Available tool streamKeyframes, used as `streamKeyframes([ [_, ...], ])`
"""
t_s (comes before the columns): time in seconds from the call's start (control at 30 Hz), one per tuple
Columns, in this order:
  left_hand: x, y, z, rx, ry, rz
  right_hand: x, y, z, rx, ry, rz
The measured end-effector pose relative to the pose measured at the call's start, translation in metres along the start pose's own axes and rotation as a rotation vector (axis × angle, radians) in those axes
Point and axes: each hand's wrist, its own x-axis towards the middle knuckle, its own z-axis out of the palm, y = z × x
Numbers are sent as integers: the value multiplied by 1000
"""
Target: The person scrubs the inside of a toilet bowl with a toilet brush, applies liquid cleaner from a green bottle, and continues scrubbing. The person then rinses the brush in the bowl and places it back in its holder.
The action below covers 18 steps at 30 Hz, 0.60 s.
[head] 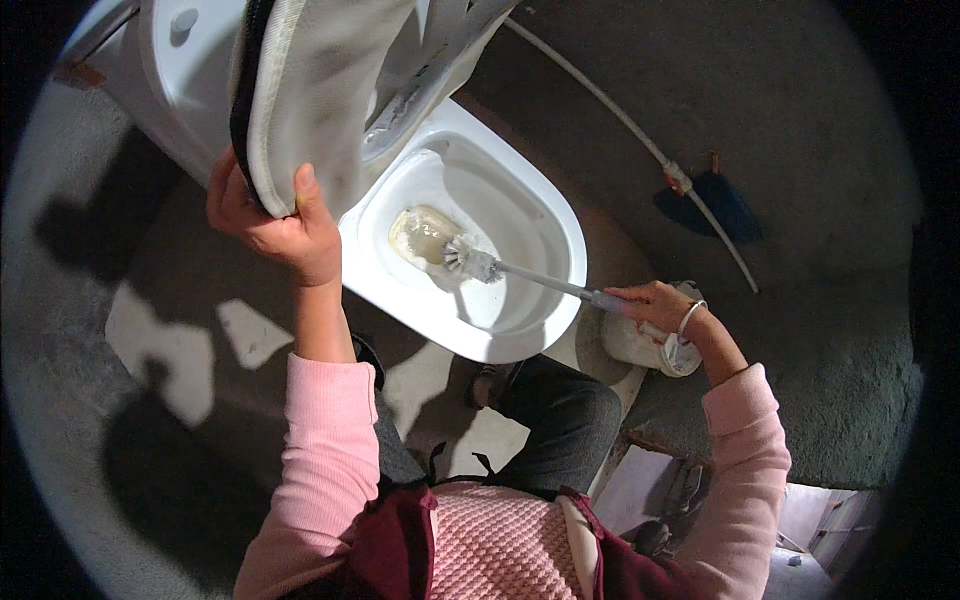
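Observation:
My left hand grips the lower edge of a raised, pale padded toilet seat cover with a dark rim. My right hand is closed around the grey handle of a toilet brush. The white bristle head reaches down into the bowl of the white ceramic toilet, at the edge of its drain opening. Some cloudy water or foam shows in that opening. Behind the cover, the raised toilet seat is partly hidden.
A white bucket-like container stands on the floor under my right hand. Along the right runs a pale pipe with a valve fitting, beside a dark blue object. The toilet tank is at the upper left.

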Motion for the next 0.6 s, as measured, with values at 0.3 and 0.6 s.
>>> streamKeyframes([
  [0.3, 1, 1, -2, 36, -2, 15, 72, -21, 64, 526, -132, 2],
  [0.6, -1, 2, -2, -12, 19, -29, 2, -9, 55, -937, 609, -352],
])
